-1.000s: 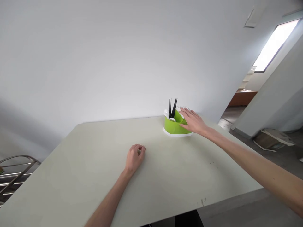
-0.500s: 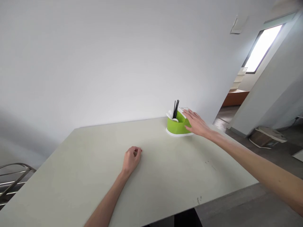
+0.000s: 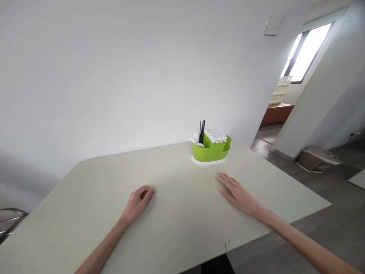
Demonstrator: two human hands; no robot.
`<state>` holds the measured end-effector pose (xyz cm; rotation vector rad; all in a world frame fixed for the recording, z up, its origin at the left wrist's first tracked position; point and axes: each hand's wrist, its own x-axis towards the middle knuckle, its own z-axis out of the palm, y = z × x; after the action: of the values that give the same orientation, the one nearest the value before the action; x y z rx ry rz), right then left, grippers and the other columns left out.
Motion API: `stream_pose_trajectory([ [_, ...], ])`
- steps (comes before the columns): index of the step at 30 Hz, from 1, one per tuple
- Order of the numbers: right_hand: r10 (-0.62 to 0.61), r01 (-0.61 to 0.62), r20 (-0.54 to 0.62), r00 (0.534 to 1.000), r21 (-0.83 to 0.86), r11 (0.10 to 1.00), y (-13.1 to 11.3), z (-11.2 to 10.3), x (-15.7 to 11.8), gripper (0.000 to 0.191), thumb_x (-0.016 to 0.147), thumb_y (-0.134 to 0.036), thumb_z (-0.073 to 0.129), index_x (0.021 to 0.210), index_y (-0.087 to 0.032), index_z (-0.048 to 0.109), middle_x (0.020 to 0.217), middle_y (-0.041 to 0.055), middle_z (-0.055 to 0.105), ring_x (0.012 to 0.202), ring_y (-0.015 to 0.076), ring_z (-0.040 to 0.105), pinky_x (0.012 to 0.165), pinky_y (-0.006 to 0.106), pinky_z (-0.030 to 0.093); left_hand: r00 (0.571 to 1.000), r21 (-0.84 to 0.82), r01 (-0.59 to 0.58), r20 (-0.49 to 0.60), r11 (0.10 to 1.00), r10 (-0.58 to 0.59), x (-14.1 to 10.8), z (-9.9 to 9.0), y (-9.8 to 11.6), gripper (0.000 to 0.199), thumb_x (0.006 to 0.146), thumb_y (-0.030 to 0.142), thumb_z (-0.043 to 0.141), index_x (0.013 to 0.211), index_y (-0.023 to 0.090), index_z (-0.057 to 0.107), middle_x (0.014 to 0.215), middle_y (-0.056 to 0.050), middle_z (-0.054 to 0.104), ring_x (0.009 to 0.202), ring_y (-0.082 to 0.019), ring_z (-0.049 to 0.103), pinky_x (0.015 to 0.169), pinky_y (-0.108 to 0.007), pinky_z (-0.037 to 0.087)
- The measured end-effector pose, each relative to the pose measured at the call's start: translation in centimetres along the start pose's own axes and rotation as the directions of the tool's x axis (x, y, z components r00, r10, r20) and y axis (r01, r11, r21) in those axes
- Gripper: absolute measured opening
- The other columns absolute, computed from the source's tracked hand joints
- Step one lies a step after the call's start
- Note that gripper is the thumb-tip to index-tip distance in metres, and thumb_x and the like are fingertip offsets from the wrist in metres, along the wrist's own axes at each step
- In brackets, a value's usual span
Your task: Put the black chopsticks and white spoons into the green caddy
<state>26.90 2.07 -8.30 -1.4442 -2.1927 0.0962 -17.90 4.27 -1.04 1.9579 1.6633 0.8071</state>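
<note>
A green utensil caddy (image 3: 209, 153) with a white base stands on the pale table (image 3: 176, 228) near the wall. It holds black chopsticks (image 3: 202, 131) and white spoons (image 3: 195, 138) at its left. A white slotted cover (image 3: 216, 135) tops its middle. My right hand (image 3: 239, 196) is in front of the caddy and apart from it, fingers stretched and holding nothing. On the left part of the table rests my left hand (image 3: 138, 201), loosely curled with thumb and forefinger meeting in a ring; nothing shows in it.
A plain white wall (image 3: 137, 76) runs along the table's far edge. Metal rails (image 3: 13, 224) stand off the left edge. On the floor at right is a brown bin (image 3: 315, 159) with a pale lid, beside a wall corner (image 3: 291, 133). Farther back is a bright window (image 3: 309, 51).
My right hand has drawn back from the caddy toward me, uncovering its right side. The view has shifted a little; my left hand keeps its curled shape.
</note>
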Motion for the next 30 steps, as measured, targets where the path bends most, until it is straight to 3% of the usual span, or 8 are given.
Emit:
stream_pose_trajectory([
  [4,0.087,-0.086,-0.019,0.996,0.060,0.994,0.3,0.9,-1.1,0.053,0.108,-0.044,0.040,0.160,-0.032,0.045,0.164,0.0058,0.045,0.154,0.0288,0.037,0.126,0.059,0.036,0.997,0.055,0.082,0.003,0.995,-0.082,-0.4,-0.6,0.0,0.050,0.094,0.069,0.045,0.084,0.027,0.071,0.072,0.000,0.063,0.066,-0.020,0.052,0.059,-0.028,0.041],
  [13,0.072,-0.069,-0.040,0.997,0.075,0.995,0.2,1.0,-1.0,0.053,0.108,-0.040,0.043,0.160,-0.033,0.045,0.165,0.0027,0.042,0.155,0.0291,0.037,0.125,0.058,0.040,0.974,0.074,0.224,-0.049,0.972,-0.220,-0.9,-0.4,1.3,0.055,0.091,0.076,0.045,0.087,0.027,0.071,0.076,-0.001,0.066,0.067,-0.020,0.053,0.056,-0.026,0.041],
  [18,0.062,-0.059,-0.049,0.997,0.060,0.996,0.7,1.4,-1.3,0.053,0.109,-0.040,0.043,0.160,-0.027,0.046,0.167,0.0033,0.040,0.155,0.0277,0.037,0.126,0.054,0.038,0.964,0.081,0.265,-0.034,0.961,-0.263,-3.3,-0.9,1.3,0.056,0.092,0.075,0.046,0.089,0.026,0.072,0.073,0.000,0.063,0.063,-0.017,0.052,0.053,-0.025,0.042],
  [22,0.066,-0.062,-0.065,0.996,0.051,0.997,0.9,1.6,-1.5,0.053,0.108,-0.040,0.045,0.160,-0.028,0.045,0.167,0.0017,0.041,0.155,0.0267,0.038,0.127,0.053,0.038,0.967,0.100,0.255,-0.027,0.962,-0.254,-5.5,-2.4,0.8,0.055,0.092,0.075,0.048,0.088,0.025,0.072,0.072,0.000,0.063,0.062,-0.017,0.053,0.052,-0.024,0.043],
  [30,0.044,-0.043,-0.075,0.996,0.026,0.999,1.2,1.8,-2.4,0.056,0.108,-0.042,0.046,0.161,-0.029,0.041,0.167,0.0005,0.041,0.155,0.0268,0.038,0.126,0.054,0.039,0.949,0.136,0.298,-0.144,0.945,-0.279,-9.2,-4.6,-0.3,0.059,0.088,0.078,0.052,0.085,0.023,0.073,0.078,-0.002,0.070,0.071,-0.019,0.062,0.058,-0.023,0.050],
])
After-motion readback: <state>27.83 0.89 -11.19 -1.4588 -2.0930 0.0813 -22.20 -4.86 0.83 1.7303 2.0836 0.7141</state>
